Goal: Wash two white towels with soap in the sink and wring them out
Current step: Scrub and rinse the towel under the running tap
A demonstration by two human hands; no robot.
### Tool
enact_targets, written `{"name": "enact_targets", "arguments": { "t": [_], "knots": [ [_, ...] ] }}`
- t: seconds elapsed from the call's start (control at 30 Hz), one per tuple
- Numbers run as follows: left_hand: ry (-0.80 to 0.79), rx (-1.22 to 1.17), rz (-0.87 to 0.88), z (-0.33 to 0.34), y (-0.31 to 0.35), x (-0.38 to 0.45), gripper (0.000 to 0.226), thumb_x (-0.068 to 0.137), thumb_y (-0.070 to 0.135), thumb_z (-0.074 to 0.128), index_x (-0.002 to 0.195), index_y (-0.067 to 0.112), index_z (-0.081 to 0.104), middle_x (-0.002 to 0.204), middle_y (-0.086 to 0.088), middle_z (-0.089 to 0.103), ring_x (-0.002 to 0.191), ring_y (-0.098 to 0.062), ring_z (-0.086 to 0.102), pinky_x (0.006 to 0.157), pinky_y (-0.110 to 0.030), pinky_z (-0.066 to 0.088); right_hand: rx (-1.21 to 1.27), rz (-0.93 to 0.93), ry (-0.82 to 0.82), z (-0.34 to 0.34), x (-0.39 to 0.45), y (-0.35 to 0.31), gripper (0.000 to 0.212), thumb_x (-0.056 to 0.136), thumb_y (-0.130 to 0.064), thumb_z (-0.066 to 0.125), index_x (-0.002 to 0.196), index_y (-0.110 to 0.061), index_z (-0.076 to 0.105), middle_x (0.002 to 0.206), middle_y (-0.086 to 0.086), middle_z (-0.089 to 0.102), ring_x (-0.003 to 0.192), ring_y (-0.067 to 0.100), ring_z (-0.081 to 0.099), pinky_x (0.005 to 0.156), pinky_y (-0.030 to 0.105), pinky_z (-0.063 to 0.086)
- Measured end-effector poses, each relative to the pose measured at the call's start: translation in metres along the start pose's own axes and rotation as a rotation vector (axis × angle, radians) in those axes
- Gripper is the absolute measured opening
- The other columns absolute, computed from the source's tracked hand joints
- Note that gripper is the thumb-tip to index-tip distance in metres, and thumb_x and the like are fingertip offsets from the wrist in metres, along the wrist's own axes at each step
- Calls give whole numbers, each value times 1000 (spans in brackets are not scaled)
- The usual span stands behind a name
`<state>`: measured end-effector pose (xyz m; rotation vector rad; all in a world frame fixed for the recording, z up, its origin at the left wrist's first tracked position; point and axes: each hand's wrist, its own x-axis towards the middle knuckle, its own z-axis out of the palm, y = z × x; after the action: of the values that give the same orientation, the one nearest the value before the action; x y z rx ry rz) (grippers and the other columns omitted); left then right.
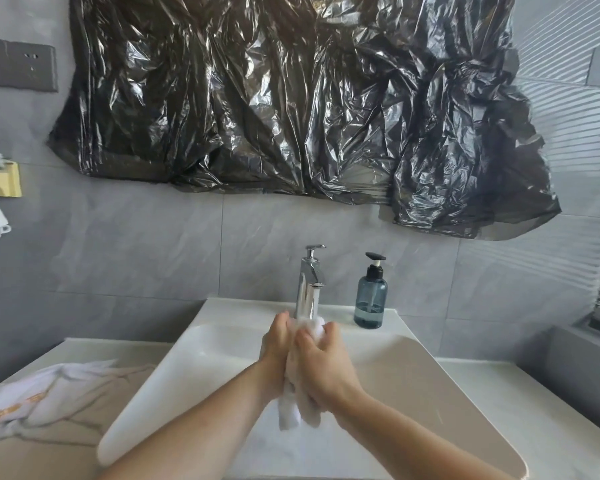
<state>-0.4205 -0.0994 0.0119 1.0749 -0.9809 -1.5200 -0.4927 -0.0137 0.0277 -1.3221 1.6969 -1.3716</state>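
Observation:
Both my hands are over the white sink (187, 368), pressed together around a wet white towel (290, 414). My left hand (278, 351) grips it from the left, my right hand (321, 365) from the right. The towel's top bunch pokes out above my fingers just under the chrome tap (309, 282), and its lower end hangs down between my wrists. A second white towel (39, 400) with yellow lettering lies crumpled on the counter to the left of the sink.
A blue-grey soap pump bottle (370, 299) stands on the sink's back ledge, right of the tap. Black plastic sheeting (291, 98) covers the wall above. A yellow wall holder (4, 180) with white items hangs at far left. The counter (551, 427) extends to the right.

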Motion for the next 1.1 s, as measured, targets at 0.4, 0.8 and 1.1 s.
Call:
{"name": "enact_targets", "arguments": {
  "t": [0.4,0.8,1.1],
  "knots": [
    [-103,329,178,0,3,1,24,88,30,56,70,18,64,66,2,63,62,-20,57,57,-27,45,-123,-39,69,-5,22,-1,22,106,-37,42,108,-16,50,100,5,67,97,25,66,85,38,51],
    [-30,375,177,2,-4,11,26,84,27,44,72,16,64,68,-4,69,60,-24,61,52,-31,47,-247,-7,117,-11,50,8,18,106,-25,39,110,-10,48,102,10,66,101,33,64,88,41,49],
    [-58,338,180,4,-4,5,35,96,12,40,70,15,63,76,-9,65,63,-24,55,59,-33,45,-214,-4,80,-10,40,16,10,104,-20,40,102,-17,49,106,5,66,92,23,60,83,35,44]
  ]
}}
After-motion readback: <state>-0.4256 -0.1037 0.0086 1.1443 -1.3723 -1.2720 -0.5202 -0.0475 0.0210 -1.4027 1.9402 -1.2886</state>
